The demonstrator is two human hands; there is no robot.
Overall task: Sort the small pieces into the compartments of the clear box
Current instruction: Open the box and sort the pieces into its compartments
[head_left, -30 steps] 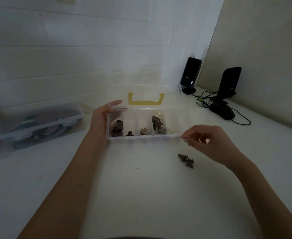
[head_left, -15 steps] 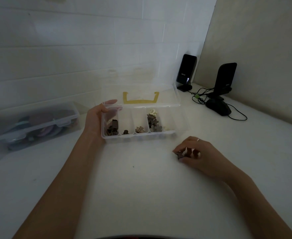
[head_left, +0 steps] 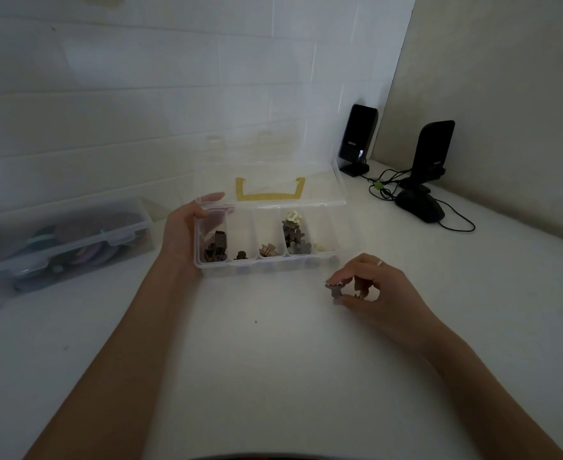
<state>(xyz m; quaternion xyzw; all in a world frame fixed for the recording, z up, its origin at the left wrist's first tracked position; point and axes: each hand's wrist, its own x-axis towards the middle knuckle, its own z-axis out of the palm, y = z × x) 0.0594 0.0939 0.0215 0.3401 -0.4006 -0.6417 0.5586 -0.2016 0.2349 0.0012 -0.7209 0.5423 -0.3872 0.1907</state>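
Matte white table (head_left: 273,376); right hand (head_left: 373,290) pinches lobed piece (head_left: 333,289).

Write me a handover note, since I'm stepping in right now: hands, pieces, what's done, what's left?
Left hand: holds the left end of the clear box, thumb over its rim.
Right hand: just in front of the box, a small dark piece in its fingertip grip, other pieces tucked in the fingers.
Box: lid open; the compartments already hold sorted pieces, dark ones in the leftmost.
Left to do: drop the held pieces into their matching compartments. No loose pieces show on the table.
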